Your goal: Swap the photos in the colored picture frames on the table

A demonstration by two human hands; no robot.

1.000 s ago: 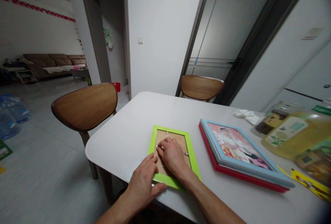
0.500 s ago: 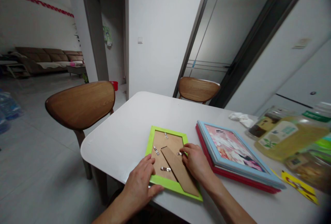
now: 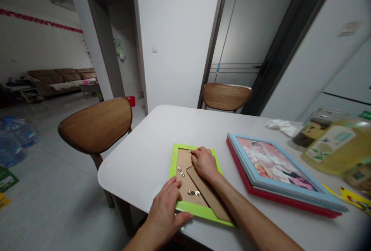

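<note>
A lime-green picture frame (image 3: 199,212) lies face down at the table's near edge. Its brown backing board (image 3: 183,183) carries a folded-flat easel stand (image 3: 207,193) and small metal clips, such as the lower one (image 3: 193,193) and the left one (image 3: 181,172). My left hand (image 3: 167,204) grips the frame's near-left corner, fingers over the left side and thumb along the bottom side. Closed fingers of my right hand (image 3: 204,162) are on the top clip (image 3: 190,151), which they partly cover. The right-side clip is hidden beneath my right hand.
Right of the green frame is a stack of blue and red picture frames (image 3: 261,179). Beyond it are a crumpled tissue (image 3: 281,126), jars and a bottle of yellow liquid (image 3: 333,146). Wooden chairs (image 3: 97,125) stand at the left and far sides of the white table (image 3: 130,158).
My right hand has moved from the right-side clip up to the top clip. The left hand keeps its hold on the corner. The whole view has shifted slightly.
</note>
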